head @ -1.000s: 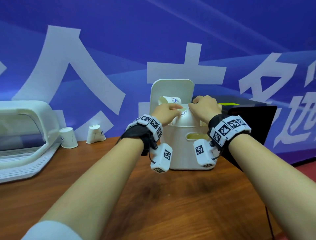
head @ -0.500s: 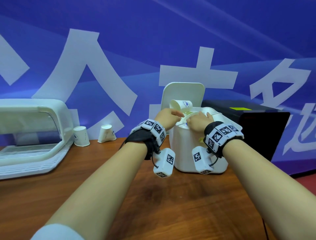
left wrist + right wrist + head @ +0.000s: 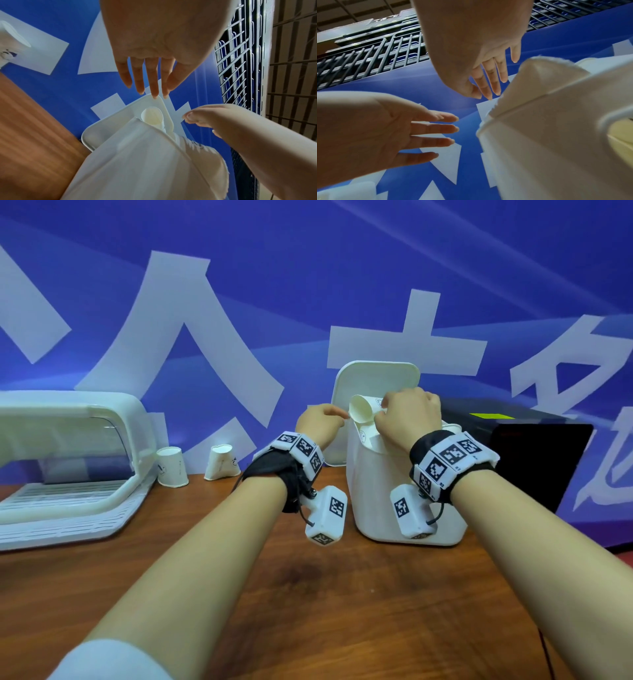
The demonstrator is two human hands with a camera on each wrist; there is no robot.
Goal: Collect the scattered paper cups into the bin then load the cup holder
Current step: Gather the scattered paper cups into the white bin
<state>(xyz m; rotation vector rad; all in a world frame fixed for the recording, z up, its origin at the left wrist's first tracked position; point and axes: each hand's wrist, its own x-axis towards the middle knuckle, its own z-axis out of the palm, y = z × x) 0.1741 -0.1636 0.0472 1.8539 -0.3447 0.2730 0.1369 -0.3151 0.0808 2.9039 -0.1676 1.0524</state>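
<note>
The white bin stands on the wooden table with its lid tipped up behind it. A white paper cup lies on its side atop the bin's contents, mouth toward me; the left wrist view also shows this cup. My right hand hovers over the bin at the cup's base, fingers straight; whether it touches the cup is hidden. My left hand is just left of the bin, fingers straight, holding nothing. Two more cups stand upside down at the back left.
A white cup holder with a clear hood occupies the table's left side. A black box sits right of the bin. A blue banner wall closes the back. Bare wooden tabletop lies between my forearms.
My left hand has let go of the cup and drawn back to the left. My right hand has risen from the bin's rim to the cup's base.
</note>
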